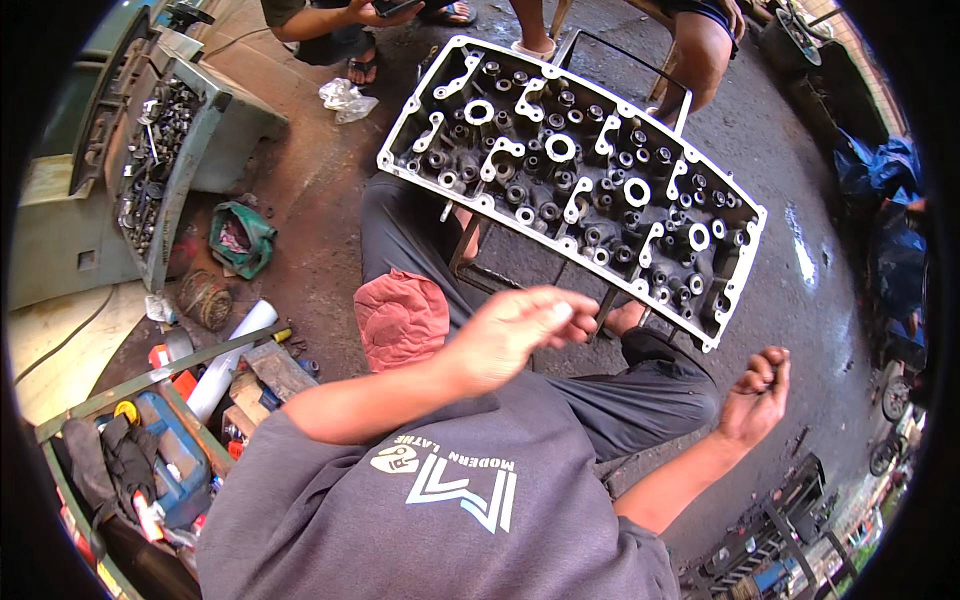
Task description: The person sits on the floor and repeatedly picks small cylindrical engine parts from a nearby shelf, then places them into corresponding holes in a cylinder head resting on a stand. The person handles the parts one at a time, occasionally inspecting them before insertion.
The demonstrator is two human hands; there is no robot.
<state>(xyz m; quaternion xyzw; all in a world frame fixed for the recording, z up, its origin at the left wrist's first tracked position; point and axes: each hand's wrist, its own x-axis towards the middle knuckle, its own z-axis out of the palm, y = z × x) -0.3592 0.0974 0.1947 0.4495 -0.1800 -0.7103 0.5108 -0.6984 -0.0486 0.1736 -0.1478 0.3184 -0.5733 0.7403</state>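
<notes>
A large cylinder head point(545, 185) with a pale machined rim and a dark, oily inside rests slantwise in front of me on a metal frame stand point(500, 281). Rows of valve springs, bores and bright cast posts fill it. My left hand point(530, 328) hovers just short of its near edge, fingers curled in and slightly blurred; whatever they may hold is hidden. Off the near right corner, my right hand point(755, 398) is raised with bent, closed fingers. Something dark shows between them, too small to name. Neither hand touches the cylinder head.
A red cloth point(402, 318) lies over my left knee. A tool box point(205, 440) stands at lower left, below a metal tray of small parts point(150, 170) and a green container point(243, 240). Other people sit or stand beyond the cylinder head. Blue plastic sheeting point(890, 165) hangs at right.
</notes>
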